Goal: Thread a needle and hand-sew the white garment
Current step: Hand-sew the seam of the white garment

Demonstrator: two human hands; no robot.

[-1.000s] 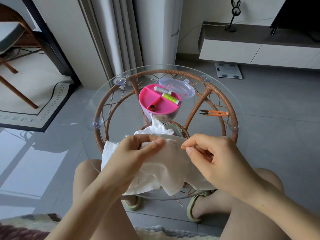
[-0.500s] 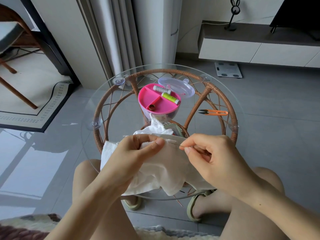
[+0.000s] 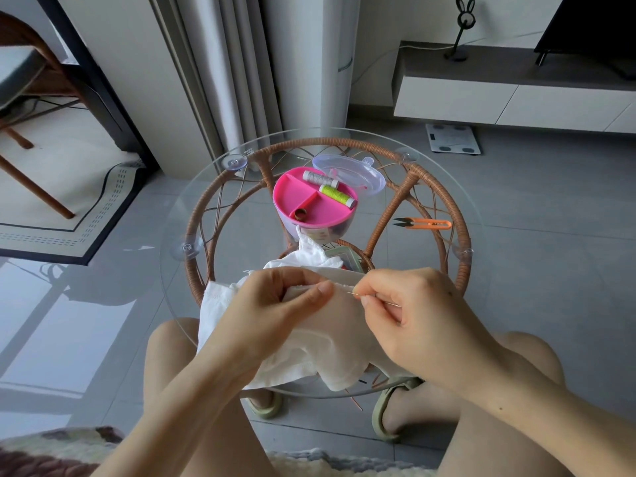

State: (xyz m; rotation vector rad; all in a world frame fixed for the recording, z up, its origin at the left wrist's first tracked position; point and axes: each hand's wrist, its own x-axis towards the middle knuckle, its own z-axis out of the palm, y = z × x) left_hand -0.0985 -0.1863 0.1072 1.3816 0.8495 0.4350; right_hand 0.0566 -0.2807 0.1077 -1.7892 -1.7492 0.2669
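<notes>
In the lower middle of the frame the white garment [image 3: 327,342] lies bunched over the near edge of a round glass table [image 3: 179,270], part of it hanging past the rim toward the person's knees. The left hand [image 3: 275,304], coming in from the lower left, grips a fold of the cloth: its fingers curl over the top edge and the thumb presses flat on the fabric at the frame's centre. Just to the right of that thumb, the right hand [image 3: 413,311] pinches a thin needle [image 3: 354,294] between thumb and forefinger, with the other fingers tucked in toward the palm. The needle's tip points left and touches the garment's upper edge (whether it has pierced the cloth cannot be told, and no thread can be made out at this size).

Above the hands, in the middle of the table, sits a pink tray [image 3: 303,201] split into 3 compartments. 2 spools lie in the upper right one, a grey spool [image 3: 320,178] and a green spool [image 3: 335,194], and a small brown thimble [image 3: 300,213] stands in the lower left one. A clear lid [image 3: 351,172] lies just behind the tray, touching it. Orange snips [image 3: 425,223] rest on the glass at centre right, well apart from the tray.
</notes>
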